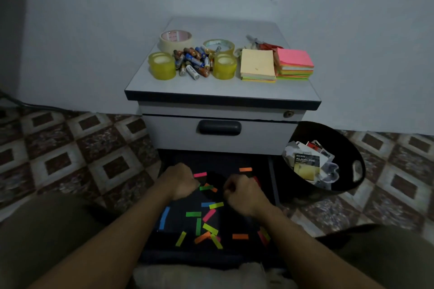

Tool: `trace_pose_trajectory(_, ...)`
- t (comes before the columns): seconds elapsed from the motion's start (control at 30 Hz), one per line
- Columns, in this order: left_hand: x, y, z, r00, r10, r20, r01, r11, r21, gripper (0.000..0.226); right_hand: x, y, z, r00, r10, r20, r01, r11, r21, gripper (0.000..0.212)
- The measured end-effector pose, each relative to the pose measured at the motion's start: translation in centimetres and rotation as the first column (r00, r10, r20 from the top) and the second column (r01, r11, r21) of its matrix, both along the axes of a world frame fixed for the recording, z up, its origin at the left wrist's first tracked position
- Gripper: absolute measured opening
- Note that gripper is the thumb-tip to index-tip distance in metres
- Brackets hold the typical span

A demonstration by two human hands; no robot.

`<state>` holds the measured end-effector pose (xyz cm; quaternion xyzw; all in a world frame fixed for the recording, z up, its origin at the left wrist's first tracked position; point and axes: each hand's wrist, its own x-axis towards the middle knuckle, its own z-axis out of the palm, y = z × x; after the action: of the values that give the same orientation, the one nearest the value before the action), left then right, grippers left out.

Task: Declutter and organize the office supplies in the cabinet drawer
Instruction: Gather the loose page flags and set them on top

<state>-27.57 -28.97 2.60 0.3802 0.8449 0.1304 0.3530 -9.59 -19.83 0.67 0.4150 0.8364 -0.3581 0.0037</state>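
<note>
The cabinet's bottom drawer [272, 171] is pulled open, and its dark floor is strewn with several coloured sticky flags [209, 214]. Both of my hands are inside it, near the back. My left hand [180, 180] has its fingers curled, with the fingertips at a green and orange flag [206, 187] that they seem to pinch. My right hand [244, 192] is a loose fist just to the right, with nothing showing in it. A pink flag [200, 174] and an orange flag [245, 169] lie beyond the hands.
On the cabinet top [223, 91] stand tape rolls [162, 65], a heap of batteries [193, 61] and two sticky-note stacks [257, 64]. The upper drawer [219, 127] is closed. A black bin [352, 159] holding packaging sits on the tiled floor to the right.
</note>
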Motion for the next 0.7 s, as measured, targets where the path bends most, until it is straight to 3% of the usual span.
trace_pose_trajectory(0.1, 0.2, -1.2, -2.2, 0.994, -0.099, -0.044, 0.086, 0.968, -0.234, 0.020, -0.5, -1.0, -2.6, 0.990, 0.105, 0.095, -0.103, 0.994, -0.023, 0.026)
trace_pose_trajectory(0.17, 0.4, -1.6, -3.6, 0.993, -0.108, -0.053, 0.084, 0.938, -0.335, 0.029, -1.0, -1.5, -4.1, 0.975, 0.160, 0.152, -0.158, 0.987, -0.021, 0.035)
trace_pose_trajectory(0.37, 1.4, -2.0, -6.1, 0.983, -0.136, -0.128, 0.068, 0.899, -0.433, 0.031, -2.1, -2.7, -7.3, 0.876, 0.328, 0.353, -0.366, 0.930, 0.044, 0.078)
trace_pose_trajectory(0.47, 2.6, -2.4, -7.3, 0.966, -0.197, -0.170, 0.095, 0.876, -0.473, 0.064, -2.0, -3.0, -7.9, 0.811, 0.392, 0.435, -0.459, 0.886, 0.057, 0.097)
trace_pose_trajectory(0.57, 3.6, -3.0, -8.0, 0.939, -0.250, -0.237, 0.100, 0.857, -0.506, 0.095, -2.0, -3.0, -8.9, 0.762, 0.412, 0.499, -0.521, 0.848, 0.095, 0.099)
trace_pose_trajectory(0.7, 3.7, -3.3, -8.6, 0.921, -0.274, -0.276, 0.116, 0.872, -0.476, 0.091, -2.1, -2.8, -9.3, 0.801, 0.395, 0.450, -0.498, 0.857, 0.133, 0.079)
